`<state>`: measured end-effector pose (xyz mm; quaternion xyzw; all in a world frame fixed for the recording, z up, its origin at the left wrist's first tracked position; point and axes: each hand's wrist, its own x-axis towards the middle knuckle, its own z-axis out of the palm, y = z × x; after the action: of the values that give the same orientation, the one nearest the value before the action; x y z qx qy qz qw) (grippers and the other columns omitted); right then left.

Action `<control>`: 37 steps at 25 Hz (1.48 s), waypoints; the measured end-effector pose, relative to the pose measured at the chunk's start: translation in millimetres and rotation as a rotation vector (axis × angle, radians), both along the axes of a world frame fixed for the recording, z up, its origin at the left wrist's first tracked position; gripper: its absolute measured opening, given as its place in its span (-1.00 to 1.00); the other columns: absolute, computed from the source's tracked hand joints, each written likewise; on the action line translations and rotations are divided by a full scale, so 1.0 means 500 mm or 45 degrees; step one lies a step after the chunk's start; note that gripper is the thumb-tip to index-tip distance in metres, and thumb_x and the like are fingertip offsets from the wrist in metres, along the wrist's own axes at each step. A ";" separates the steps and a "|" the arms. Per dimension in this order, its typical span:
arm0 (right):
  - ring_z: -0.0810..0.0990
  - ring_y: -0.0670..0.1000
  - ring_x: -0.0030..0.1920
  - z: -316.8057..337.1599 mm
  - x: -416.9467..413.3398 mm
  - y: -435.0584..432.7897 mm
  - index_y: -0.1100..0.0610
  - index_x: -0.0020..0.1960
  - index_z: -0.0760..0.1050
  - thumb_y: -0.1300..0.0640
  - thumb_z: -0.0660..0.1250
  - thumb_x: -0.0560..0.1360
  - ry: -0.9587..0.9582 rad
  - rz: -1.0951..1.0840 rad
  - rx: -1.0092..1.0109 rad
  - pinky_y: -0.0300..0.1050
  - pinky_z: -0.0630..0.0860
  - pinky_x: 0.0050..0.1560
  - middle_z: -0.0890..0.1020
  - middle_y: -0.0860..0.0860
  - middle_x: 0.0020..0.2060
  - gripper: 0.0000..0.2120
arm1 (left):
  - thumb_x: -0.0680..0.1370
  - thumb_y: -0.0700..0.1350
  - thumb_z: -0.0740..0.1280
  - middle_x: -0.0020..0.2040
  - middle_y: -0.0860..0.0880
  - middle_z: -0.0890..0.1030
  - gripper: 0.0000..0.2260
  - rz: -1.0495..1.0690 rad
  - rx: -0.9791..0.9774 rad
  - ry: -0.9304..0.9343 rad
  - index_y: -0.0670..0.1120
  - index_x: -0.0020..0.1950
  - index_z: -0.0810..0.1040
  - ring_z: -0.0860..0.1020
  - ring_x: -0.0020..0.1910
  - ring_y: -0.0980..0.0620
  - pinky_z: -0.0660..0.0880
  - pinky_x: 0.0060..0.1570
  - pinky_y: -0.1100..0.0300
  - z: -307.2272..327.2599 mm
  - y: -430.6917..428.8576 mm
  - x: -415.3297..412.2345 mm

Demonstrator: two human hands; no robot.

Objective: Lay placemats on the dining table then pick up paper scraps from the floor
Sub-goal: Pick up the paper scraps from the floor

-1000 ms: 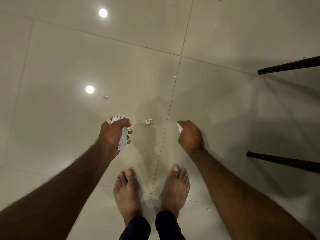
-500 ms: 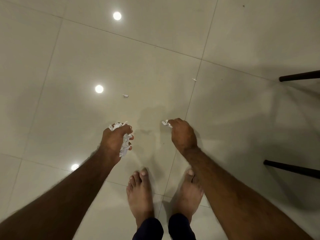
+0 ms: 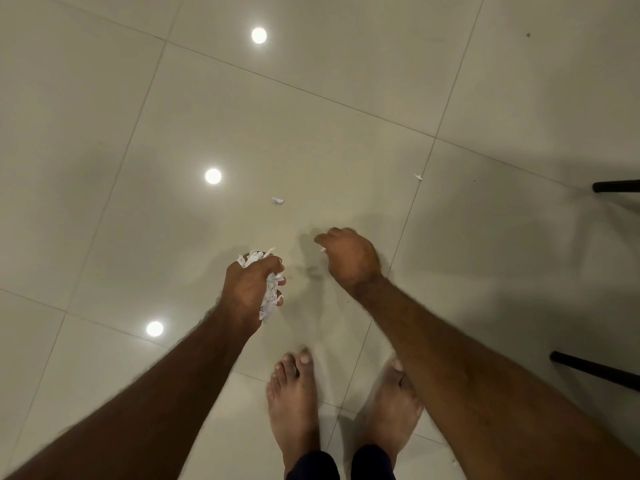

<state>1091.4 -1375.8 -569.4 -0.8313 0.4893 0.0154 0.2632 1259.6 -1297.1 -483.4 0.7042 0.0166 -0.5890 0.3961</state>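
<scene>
My left hand grips a crumpled bunch of white paper scraps that stick out above and below its fingers. My right hand, a little to the right and further forward, has its fingers curled over a small white scrap that shows just below them. Two loose scraps lie on the glossy tile floor: one scrap ahead of my hands, another tiny scrap on a tile joint further right.
My bare feet stand on beige tiles below my hands. Two black furniture legs enter from the right edge, an upper leg and a lower leg. Ceiling lights reflect on the floor at the left.
My right hand took a small scrap off the floor between my hands and has moved left with it toward my left hand. The view has shifted left.
</scene>
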 end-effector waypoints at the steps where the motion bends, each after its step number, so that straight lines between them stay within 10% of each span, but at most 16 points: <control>1: 0.57 0.14 -0.13 0.008 0.036 -0.021 0.04 0.02 0.62 0.36 0.38 0.25 -0.020 0.067 -0.036 -0.09 0.49 -0.24 0.62 0.01 -0.21 -0.61 | 0.53 -0.29 0.37 -0.28 -0.06 0.53 -0.88 0.002 0.005 -0.009 -0.12 -0.01 0.50 0.53 -0.26 -0.08 0.39 -0.47 0.18 -0.003 0.001 0.005; 8: 0.55 0.19 0.22 -0.001 0.205 -0.120 0.14 0.14 0.59 0.44 0.32 0.30 0.000 0.490 -0.022 0.00 0.42 0.28 0.66 0.12 -0.08 -0.54 | 0.35 -0.15 0.41 -0.21 -0.18 0.50 -0.84 -0.067 0.069 -0.081 -0.14 -0.12 0.50 0.50 -0.25 -0.13 0.44 -0.45 0.15 -0.014 -0.021 0.043; 19: 0.53 0.24 0.00 0.011 0.126 -0.091 0.22 0.09 0.54 0.41 0.30 0.38 0.068 0.652 0.005 0.04 0.49 -0.20 0.57 0.17 0.03 -0.69 | 0.53 -0.26 0.37 -0.20 -0.19 0.49 -0.94 -0.126 0.104 -0.160 -0.16 -0.09 0.50 0.52 -0.37 -0.04 0.42 -0.48 0.20 -0.026 -0.040 0.029; 23: 0.56 0.20 -0.21 -0.007 0.087 -0.069 0.15 0.00 0.58 0.33 0.44 0.32 -0.051 0.583 -0.019 -0.06 0.44 -0.40 0.59 0.13 -0.02 -0.73 | 0.52 -0.26 0.39 -0.21 -0.19 0.56 -0.95 -0.128 0.072 -0.174 -0.17 -0.11 0.54 0.57 -0.27 -0.12 0.46 -0.46 0.15 -0.024 -0.073 -0.010; 37: 0.53 0.14 0.04 0.198 -0.261 -0.089 0.00 0.31 0.43 0.25 0.29 0.48 0.212 -0.266 0.297 -0.03 0.50 -0.03 0.56 0.04 0.02 -0.58 | 0.55 -0.25 0.37 -0.32 -0.02 0.55 -0.91 -0.197 -0.035 -0.073 -0.12 -0.08 0.49 0.53 -0.29 -0.04 0.42 -0.42 0.18 0.199 -0.178 -0.114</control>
<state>960.9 -1420.3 -470.3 -0.7357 0.5880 0.1134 0.3164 1202.7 -1386.3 -384.0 0.7144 -0.0570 -0.5977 0.3593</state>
